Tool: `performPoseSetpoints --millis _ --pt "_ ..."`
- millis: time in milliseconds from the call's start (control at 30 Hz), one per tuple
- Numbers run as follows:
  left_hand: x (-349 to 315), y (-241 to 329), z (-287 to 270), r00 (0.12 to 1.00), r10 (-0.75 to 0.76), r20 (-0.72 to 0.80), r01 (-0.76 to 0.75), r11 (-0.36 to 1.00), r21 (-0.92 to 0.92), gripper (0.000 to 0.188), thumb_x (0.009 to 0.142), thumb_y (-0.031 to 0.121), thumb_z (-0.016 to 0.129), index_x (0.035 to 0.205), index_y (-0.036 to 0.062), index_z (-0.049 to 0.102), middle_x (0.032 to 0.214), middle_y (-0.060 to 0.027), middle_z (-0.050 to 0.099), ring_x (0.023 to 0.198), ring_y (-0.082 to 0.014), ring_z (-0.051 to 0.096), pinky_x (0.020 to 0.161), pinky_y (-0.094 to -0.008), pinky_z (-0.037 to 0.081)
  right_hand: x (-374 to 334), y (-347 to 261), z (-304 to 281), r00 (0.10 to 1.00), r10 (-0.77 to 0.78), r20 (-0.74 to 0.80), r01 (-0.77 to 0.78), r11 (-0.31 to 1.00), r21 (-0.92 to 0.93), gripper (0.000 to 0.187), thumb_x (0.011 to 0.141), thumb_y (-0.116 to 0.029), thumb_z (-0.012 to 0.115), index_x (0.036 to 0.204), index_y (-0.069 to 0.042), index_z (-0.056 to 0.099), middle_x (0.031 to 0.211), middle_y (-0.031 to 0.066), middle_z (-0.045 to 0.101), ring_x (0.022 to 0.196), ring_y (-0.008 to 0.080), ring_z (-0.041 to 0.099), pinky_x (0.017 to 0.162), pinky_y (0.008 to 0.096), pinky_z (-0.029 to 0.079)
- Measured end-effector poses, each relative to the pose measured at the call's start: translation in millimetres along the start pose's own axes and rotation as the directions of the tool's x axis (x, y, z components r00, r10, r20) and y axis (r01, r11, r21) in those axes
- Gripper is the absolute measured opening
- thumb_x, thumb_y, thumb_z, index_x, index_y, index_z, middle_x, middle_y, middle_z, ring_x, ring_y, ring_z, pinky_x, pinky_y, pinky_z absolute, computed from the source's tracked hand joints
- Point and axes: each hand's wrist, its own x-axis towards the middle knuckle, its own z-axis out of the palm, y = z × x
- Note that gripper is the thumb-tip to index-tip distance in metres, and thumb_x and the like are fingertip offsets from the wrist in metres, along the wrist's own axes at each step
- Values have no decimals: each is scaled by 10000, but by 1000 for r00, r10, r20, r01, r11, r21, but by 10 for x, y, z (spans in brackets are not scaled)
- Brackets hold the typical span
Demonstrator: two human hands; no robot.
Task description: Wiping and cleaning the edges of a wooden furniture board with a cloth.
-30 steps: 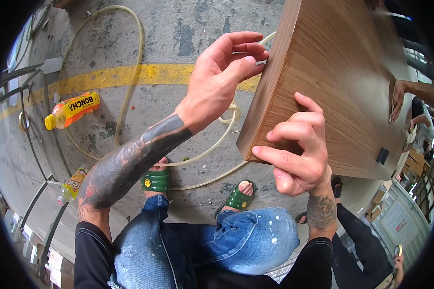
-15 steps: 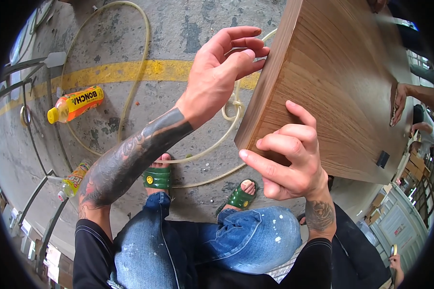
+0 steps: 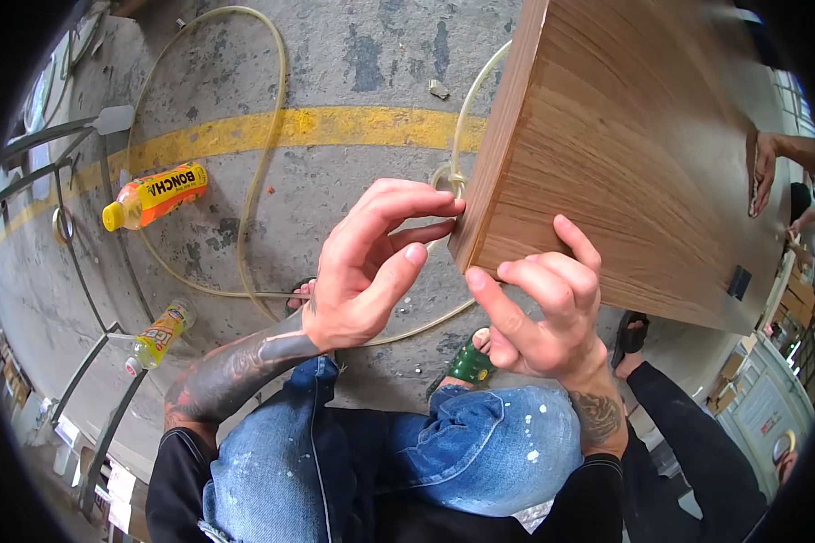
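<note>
A wood-grain brown panel or box point(image 3: 616, 172) fills the right side, its narrow edge point(image 3: 489, 167) facing left. My left hand point(image 3: 362, 267) is beside the near end of that edge. Its fingers are stretched forward, tips at or very near the edge, with the thumb held apart. At the panel's near corner is my right hand point(image 3: 552, 317), fingers bent but spread. One fingertip is close to the corner and the others hover over the face. Nothing shows in either hand; whether the fingertips touch the wood is hard to tell.
A pale hose point(image 3: 281, 100) loops over the concrete floor, knotted near the panel. Two drink bottles, one orange-yellow point(image 3: 163, 195) and one yellow-green point(image 3: 161, 335), lie left by a metal frame point(image 3: 72, 299). Another person's hand point(image 3: 763, 172) rests at the panel's right. A dark-clothed leg point(image 3: 688, 425) is lower right.
My left hand has come down along the panel's edge toward the near corner. My right hand stays by the corner, its fingers slightly shifted. The view has moved a little.
</note>
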Motion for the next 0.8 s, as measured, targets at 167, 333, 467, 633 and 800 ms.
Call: performPoseSetpoints --millis 167,333,467,633,800 --pt "-49 78 -61 998 -39 -54 32 992 -124 385 995 -20 501 1378 -59 488 1353 -161 470 1325 -308 532 1138 -473 450 66 -51 62 999 -23 -40 23 1000 5 376 1012 -414 496 1133 -183 766 1054 33 523 981 201 515 1088 571 448" --pt "10 14 46 999 -36 -39 32 994 -100 425 1016 107 552 1405 -33 454 1379 -153 487 1346 -340 515 1123 -525 445 -3 1 15 994 -17 -104 11 998 -64 306 975 -319 551 1114 -138 754 1062 48 544 995 200 548 1101 570 457" --pt "54 86 140 996 -7 -85 21 986 165 417 1001 99 558 1388 -31 474 1350 -196 569 1264 -337 578 1082 -497 479 -396 133 70 966 -127 -225 146 987 69 435 883 -387 602 1161 -53 635 1187 138 577 1172 322 568 1089 612 452" --pt "439 409 -145 897 418 146 -439 798 413 413 1024 87 465 1402 -76 493 1361 -174 530 1253 -280 559 1075 -416 466 -784 -101 -576 876 117 -467 -108 993 46 522 793 -98 673 1298 6 587 1248 191 554 1187 367 546 1065 543 480" --pt "1028 1047 1141 707 411 575 -661 673 332 423 1042 182 578 1419 -3 528 1352 -171 595 1236 -307 605 1036 -397 482 -2016 -846 -1892 228 414 -881 -692 705 152 480 958 -67 511 1414 79 475 1176 166 605 1079 283 604 1006 412 473"
